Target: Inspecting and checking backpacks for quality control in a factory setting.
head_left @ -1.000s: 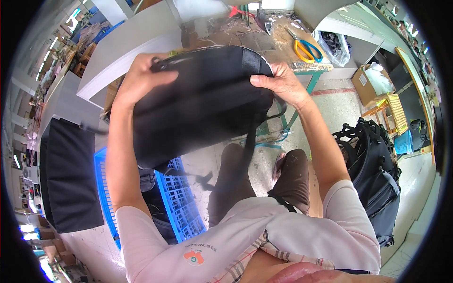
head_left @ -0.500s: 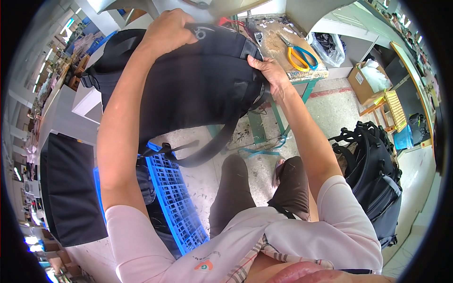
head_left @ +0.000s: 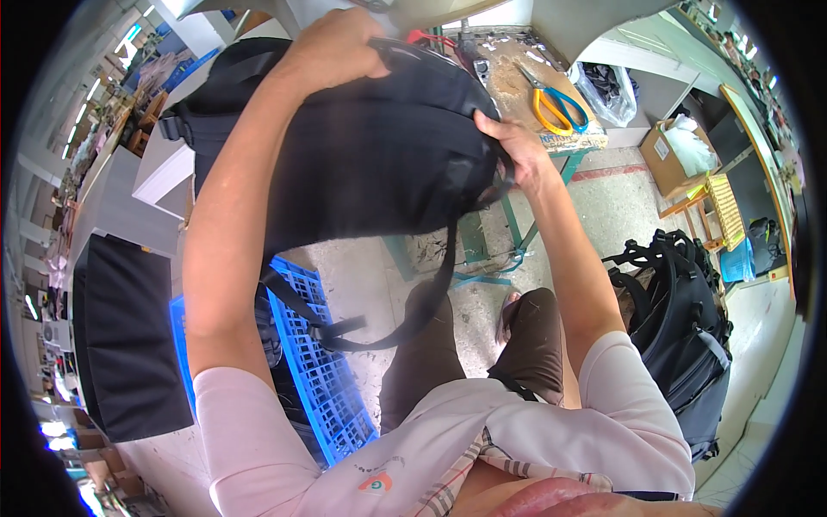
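While the bag (head_left: 370,164) spans the far middle, left of centre, our left hand (head_left: 340,52) is clamped on its far edge, our right hand (head_left: 514,146) on its right end. We log: strap (head_left: 446,269) looping down nearside; crate (head_left: 327,379) near left; scissors (head_left: 537,84) on bench (head_left: 504,73), far right.

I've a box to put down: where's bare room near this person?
Bare floor lies between the table, the cardboard box and the black backpack at right. Crowded: the tabletop, with scissors and scraps; the blue basket, with black items inside; the space ahead, filled by the held black bag.
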Motion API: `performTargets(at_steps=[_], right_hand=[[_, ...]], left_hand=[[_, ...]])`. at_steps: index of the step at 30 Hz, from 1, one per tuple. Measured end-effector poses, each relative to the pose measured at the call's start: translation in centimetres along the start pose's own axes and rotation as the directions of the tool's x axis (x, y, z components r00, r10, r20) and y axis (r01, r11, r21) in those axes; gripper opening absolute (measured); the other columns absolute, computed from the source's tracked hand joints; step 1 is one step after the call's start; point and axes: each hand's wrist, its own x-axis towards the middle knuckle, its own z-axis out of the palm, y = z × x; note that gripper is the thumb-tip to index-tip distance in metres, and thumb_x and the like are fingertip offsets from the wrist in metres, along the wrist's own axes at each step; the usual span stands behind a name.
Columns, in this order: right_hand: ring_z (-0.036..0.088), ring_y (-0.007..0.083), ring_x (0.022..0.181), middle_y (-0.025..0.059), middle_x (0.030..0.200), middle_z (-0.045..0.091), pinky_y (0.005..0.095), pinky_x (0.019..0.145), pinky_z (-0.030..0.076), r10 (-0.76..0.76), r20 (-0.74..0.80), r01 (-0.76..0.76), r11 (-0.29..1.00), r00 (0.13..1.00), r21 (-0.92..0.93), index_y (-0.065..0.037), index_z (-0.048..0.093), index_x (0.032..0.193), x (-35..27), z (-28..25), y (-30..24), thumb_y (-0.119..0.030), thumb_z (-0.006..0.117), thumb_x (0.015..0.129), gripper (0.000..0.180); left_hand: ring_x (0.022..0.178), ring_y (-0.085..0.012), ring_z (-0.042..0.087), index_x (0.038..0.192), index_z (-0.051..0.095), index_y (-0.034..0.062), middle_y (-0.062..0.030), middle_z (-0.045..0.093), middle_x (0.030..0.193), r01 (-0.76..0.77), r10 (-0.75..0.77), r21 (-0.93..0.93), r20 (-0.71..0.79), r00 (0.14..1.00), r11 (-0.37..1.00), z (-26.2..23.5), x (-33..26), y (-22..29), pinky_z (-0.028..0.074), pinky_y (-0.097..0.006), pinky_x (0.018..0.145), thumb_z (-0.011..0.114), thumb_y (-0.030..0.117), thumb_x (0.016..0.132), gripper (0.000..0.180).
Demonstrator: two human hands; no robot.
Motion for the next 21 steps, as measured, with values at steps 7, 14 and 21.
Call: performTargets(at_steps=[7, 14, 21], right_hand=[[0.060, 0.0239, 0.063, 0.0080, 0.076, 0.062, 0.0338, 0.061, 0.048, -0.130, 0.146, 0.195, 0.717, 0.981, -0.669, 0.002, 0.057, 0.088, -4.5, 0.9, 0.5, -0.022, 0.066, 0.071, 0.030], [0.049, 0.0357, 0.084, 0.0203, 0.086, 0.050, 0.0411, 0.069, 0.043, -0.416, 0.660, 0.775, 0.237, 0.626, -0.586, 0.003, 0.045, 0.097, -14.5, 16.5, 5.9, -0.049, 0.063, 0.063, 0.064], [0.044, 0.0341, 0.093, 0.0284, 0.111, 0.038, 0.0425, 0.070, 0.041, -0.194, 0.693, 0.696, -0.063, 0.694, -0.715, 0.001, 0.026, 0.123, -19.9, 20.7, 13.4, -0.038, 0.067, 0.060, 0.084]], left_hand=[[0.062, -0.0097, 0.047, 0.081, 0.058, -0.0013, -0.0037, 0.054, 0.064, 0.258, -0.033, -0.373, 0.512, 0.858, 0.891, -0.2, -10.0, 0.4, 0.040, -0.026, 0.058, 0.063, 0.015, 0.065, 0.023], [0.076, -0.0126, 0.056, 0.100, 0.054, -0.0039, -0.0055, 0.060, 0.084, 0.785, -0.830, -0.580, 0.314, 0.460, 0.216, -2.9, -30.4, 1.4, 0.044, -0.025, 0.071, 0.060, 0.010, 0.070, 0.033], [0.071, -0.0233, 0.056, 0.085, 0.052, -0.0037, -0.0135, 0.055, 0.078, 0.274, -0.867, -0.866, 0.471, 0.165, -0.418, 0.9, -31.0, 1.8, 0.048, -0.035, 0.064, 0.054, 0.004, 0.074, 0.014]])
